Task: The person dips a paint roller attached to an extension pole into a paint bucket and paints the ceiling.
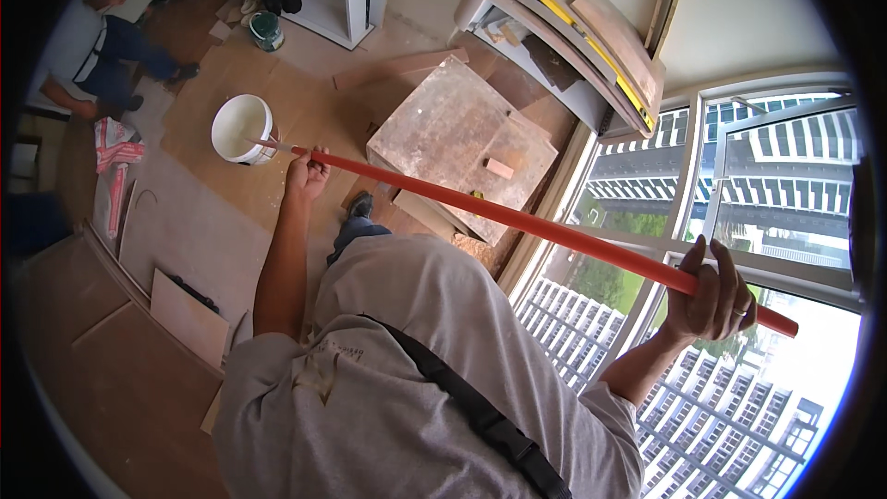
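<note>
A long red-orange pole (pixel 499 212) slants across my front, from a white bucket (pixel 243 129) on the floor at the left to the window side at the right. My left hand (pixel 307 176) is closed around the pole near the bucket, where a thinner, pale section (pixel 286 147) begins. The far tip reaches into the bucket over pale contents; what is fixed to it there I cannot make out. My right hand (pixel 711 294), with a ring on one finger, grips the pole near its other end, which sticks out past the fingers.
A dusty wooden work platform (pixel 443 120) stands ahead, with a small block (pixel 499 168) on it. Boards and a yellow level (pixel 564 18) lie on a shelf unit. Large windows (pixel 776 185) rise at right. A person (pixel 102 46) is at the far left. A dark green bucket (pixel 266 30) stands behind.
</note>
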The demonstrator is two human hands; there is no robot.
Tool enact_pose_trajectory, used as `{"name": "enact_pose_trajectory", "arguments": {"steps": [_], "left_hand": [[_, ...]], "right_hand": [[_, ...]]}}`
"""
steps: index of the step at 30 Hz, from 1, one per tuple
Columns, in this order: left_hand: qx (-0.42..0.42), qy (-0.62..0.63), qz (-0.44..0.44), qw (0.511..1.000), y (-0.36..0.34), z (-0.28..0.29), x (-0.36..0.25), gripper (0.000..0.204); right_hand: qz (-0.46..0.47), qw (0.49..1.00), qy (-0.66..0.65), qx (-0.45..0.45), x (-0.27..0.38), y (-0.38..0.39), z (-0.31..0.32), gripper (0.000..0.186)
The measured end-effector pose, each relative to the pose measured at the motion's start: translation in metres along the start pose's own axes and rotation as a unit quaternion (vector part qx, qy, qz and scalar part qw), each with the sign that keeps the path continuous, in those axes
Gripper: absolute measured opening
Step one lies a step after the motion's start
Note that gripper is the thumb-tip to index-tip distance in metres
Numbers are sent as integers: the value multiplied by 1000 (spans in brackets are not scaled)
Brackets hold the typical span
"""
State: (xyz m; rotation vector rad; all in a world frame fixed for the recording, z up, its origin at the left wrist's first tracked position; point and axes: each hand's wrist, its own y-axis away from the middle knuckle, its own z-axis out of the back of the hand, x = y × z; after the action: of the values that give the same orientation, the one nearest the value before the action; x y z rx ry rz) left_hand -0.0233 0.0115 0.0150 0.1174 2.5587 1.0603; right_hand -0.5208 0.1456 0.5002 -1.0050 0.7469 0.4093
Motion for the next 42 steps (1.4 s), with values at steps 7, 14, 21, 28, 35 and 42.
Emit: {"name": "enact_pose_trajectory", "arguments": {"steps": [7, 14, 21, 28, 35, 42], "left_hand": [[28, -16, 35, 999, -8, 26, 9, 16], [-17, 8, 41, 999, -23, 19, 9, 18], [-8, -27, 4, 1000, 4, 12, 12, 17], [-30, -21, 30, 999, -16, 1, 7, 16], [-6, -46, 7, 999, 2, 2, -3, 16], [-62, -41, 46, 996, -15, -1, -6, 15]], "right_hand": [[-55, 998, 6, -22, -5, 1, 0, 36], [-31, 999, -17, 7, 15, 1, -8, 35], [-67, 998, -8, -14, 3, 5, -3, 30], [-76, 997, 1, -3, 14, 10, -15, 32], [-61, 998, 8, 2, -1, 4, -1, 32], [-48, 999, -13, 5, 6, -11, -10, 32]]}}
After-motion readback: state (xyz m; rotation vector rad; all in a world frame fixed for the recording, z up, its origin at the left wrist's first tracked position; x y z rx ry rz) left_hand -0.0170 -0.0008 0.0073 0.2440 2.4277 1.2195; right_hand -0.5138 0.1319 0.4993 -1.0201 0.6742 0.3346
